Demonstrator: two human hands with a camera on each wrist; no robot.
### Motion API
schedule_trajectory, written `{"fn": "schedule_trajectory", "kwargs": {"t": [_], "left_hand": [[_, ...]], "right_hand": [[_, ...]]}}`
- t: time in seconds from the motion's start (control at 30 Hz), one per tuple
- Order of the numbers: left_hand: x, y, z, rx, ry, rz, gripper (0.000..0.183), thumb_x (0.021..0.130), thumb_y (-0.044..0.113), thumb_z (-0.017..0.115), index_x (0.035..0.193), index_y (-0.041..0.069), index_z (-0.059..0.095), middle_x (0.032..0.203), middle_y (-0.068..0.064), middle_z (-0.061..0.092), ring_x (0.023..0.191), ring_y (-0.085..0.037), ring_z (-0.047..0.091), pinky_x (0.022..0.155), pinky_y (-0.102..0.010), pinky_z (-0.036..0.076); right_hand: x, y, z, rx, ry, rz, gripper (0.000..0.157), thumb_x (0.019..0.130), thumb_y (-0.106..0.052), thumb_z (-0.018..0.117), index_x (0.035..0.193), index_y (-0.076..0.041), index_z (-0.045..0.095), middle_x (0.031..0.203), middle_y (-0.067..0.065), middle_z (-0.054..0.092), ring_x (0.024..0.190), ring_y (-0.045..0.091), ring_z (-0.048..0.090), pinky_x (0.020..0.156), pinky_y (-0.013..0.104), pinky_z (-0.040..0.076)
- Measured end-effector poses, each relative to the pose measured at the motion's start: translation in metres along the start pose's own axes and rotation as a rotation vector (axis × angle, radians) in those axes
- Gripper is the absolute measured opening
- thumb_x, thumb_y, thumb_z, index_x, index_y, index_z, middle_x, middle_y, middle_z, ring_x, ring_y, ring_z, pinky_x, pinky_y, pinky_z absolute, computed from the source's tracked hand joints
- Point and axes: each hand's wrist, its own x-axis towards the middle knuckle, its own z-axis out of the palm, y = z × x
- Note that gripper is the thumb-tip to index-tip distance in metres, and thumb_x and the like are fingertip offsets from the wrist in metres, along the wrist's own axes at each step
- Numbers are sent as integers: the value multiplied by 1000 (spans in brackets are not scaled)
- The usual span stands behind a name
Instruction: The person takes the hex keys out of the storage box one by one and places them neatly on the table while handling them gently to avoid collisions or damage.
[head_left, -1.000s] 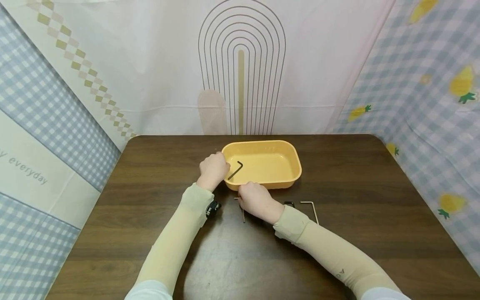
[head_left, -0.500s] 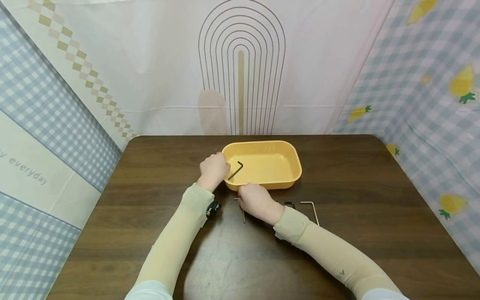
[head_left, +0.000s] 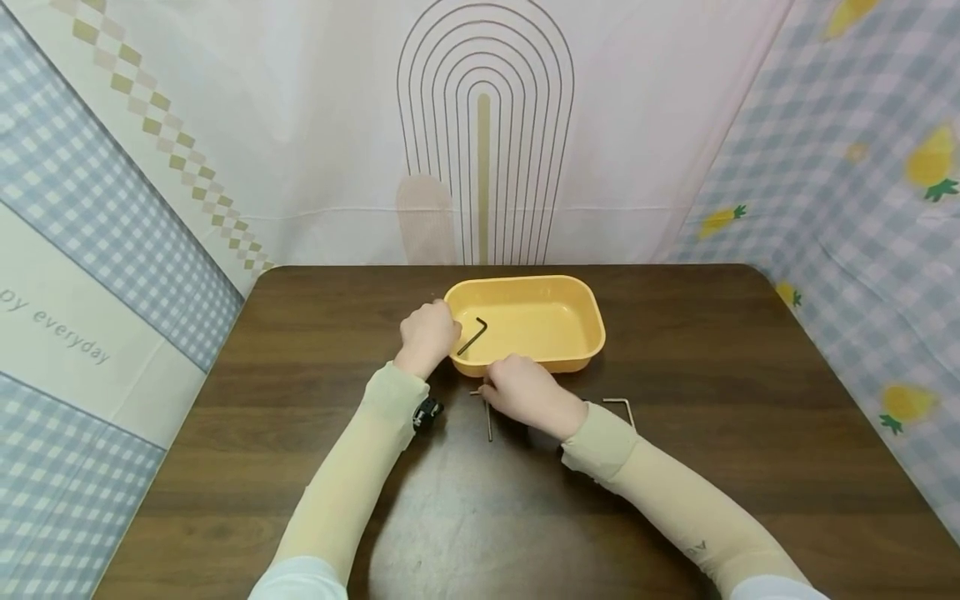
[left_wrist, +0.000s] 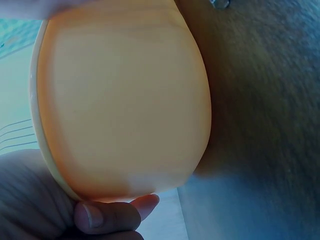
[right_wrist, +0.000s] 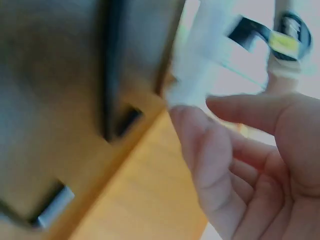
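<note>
A yellow tray [head_left: 525, 325] stands near the table's far side, with a black hex key [head_left: 472, 336] lying in its left end. My left hand [head_left: 429, 335] grips the rim at that end; in the left wrist view its fingers [left_wrist: 107, 217] curl against the tray wall [left_wrist: 125, 110]. My right hand [head_left: 528, 393] is over the table just in front of the tray. The right wrist view shows its thumb [right_wrist: 245, 110] apart from the bent fingers, with nothing held. Beside it lies a light metal hex key [head_left: 490, 421]. Blurred dark hex keys [right_wrist: 112, 70] appear near that hand.
Another light hex key [head_left: 628, 410] lies to the right of my right hand, partly behind the sleeve. The brown wooden table [head_left: 712, 358] ends against a printed cloth backdrop [head_left: 330, 133]. A black device [head_left: 427, 414] sits on my left wrist.
My right hand has shifted slightly right, showing more of the light hex key at its left and covering the dark one at its right. My left hand stays on the tray.
</note>
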Motion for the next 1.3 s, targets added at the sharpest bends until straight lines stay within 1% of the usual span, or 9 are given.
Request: {"fn": "schedule_trajectory", "kwargs": {"t": [0.2, 0.37, 0.47, 0.57, 0.63, 0.77, 0.97, 1.13, 1.3], "left_hand": [[1, -1, -3, -2, -7, -18, 40, 100, 31, 57, 119, -4, 61, 91, -14, 67, 77, -28, 65, 67, -45, 54], [4, -3, -5, -12, -2, -14, 37, 100, 30, 57, 117, -2, 61, 93, -14, 68, 80, -29, 66, 70, -46, 54], [5, -3, -6, -11, -2, -14, 37, 100, 30, 57, 117, -2, 61, 94, -14, 68, 80, -28, 66, 69, -46, 54], [5, -3, -6, -9, -4, -13, 38, 100, 30, 57, 119, -3, 61, 94, -14, 67, 80, -28, 66, 69, -46, 54], [5, -4, -7, -7, -5, -13, 38, 100, 30, 56, 119, -3, 61, 93, -14, 67, 79, -28, 65, 68, -45, 54], [5, -4, -8, -5, 4, -10, 37, 100, 30, 57, 117, -3, 61, 92, -13, 66, 78, -28, 65, 68, -45, 54], [4, -5, -8, -18, 3, -7, 36, 100, 30, 57, 116, -2, 61, 93, -13, 67, 81, -28, 66, 69, -46, 54], [3, -2, -4, -18, 14, -5, 35, 99, 28, 57, 116, -2, 62, 91, -13, 67, 80, -28, 66, 69, -46, 54], [1, 2, 1, -4, 10, 3, 37, 99, 29, 58, 116, -3, 63, 92, -15, 68, 81, -30, 68, 70, -47, 55]], "right_hand": [[-1, 10, -42, 102, -23, 7, 17, 96, -22, 67, 86, -11, 75, 69, -6, 64, 60, 9, 56, 63, 31, 50], [1, 22, -79, 150, 57, 29, 19, 97, -24, 67, 95, -7, 77, 72, -4, 67, 57, 10, 55, 61, 31, 48], [2, 32, -94, 146, 104, 40, 20, 98, -24, 67, 98, -7, 77, 77, -1, 69, 60, 11, 57, 63, 32, 48], [2, 42, -105, 159, 110, 77, 22, 99, -25, 65, 103, -7, 77, 83, 1, 71, 65, 13, 59, 65, 34, 49], [2, 48, -110, 170, 106, 102, 22, 100, -25, 64, 107, -8, 77, 87, 1, 72, 69, 14, 61, 66, 34, 49], [2, 61, -112, 202, 87, 141, 24, 101, -25, 61, 112, -8, 75, 87, 3, 72, 69, 15, 63, 62, 34, 49], [8, 73, -111, 240, 41, 180, 24, 101, -26, 61, 110, -8, 74, 82, 3, 70, 64, 17, 63, 57, 34, 49], [20, 83, -109, 224, -10, 208, 24, 99, -25, 62, 108, -6, 74, 81, 3, 70, 65, 19, 63, 59, 35, 50], [41, 91, -98, 187, -99, 202, 22, 99, -19, 61, 108, -4, 74, 91, 8, 72, 74, 19, 65, 68, 36, 52]]}}
